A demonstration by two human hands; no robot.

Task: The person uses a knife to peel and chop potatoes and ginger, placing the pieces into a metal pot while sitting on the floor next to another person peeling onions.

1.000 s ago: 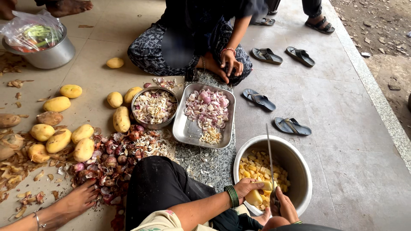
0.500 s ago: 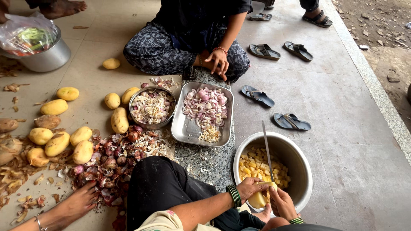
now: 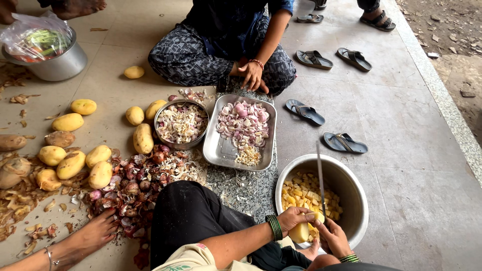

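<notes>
Soft even daylight, faint shadows, sharp focus, slight wide-angle stretch

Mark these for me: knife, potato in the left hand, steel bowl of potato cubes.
knife [image 3: 320, 175], head view, mid-blade.
potato [image 3: 299, 233], head view, its peeled lower face.
steel bowl [image 3: 354, 200], head view, bare inner wall on the right.

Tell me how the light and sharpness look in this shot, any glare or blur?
Head view: soft, even daylight with only faint shadows; mild glare on the rectangular steel tray and the big pot's rim; the knife blade reads thin and slightly smeared; left hand and right hand fairly sharp; edges bend a little from the wide lens.
</notes>
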